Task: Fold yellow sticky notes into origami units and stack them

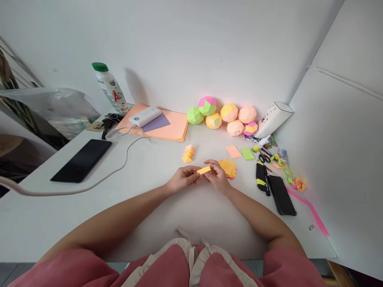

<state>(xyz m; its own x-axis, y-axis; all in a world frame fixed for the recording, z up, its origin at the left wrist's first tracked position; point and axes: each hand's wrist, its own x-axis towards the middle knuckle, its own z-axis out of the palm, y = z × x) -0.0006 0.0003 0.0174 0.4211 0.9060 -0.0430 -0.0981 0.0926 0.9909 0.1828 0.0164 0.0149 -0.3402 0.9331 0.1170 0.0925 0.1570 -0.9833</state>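
Observation:
Between my two hands is a small folded strip of yellow-orange paper. My left hand pinches its left end, and my right hand grips the right end. Just right of my right hand lies a stack of yellow-orange paper pieces with some pink showing beneath. Beyond my left hand stands a short row of folded paper units, orange and peach. Peach paper pieces and green paper pieces lie flat farther back.
Faceted paper balls sit against the wall. At left are a tablet, a white cable, a power bank on coloured sheets and a bottle. At right lie scissors, a cutter, a phone and a white box.

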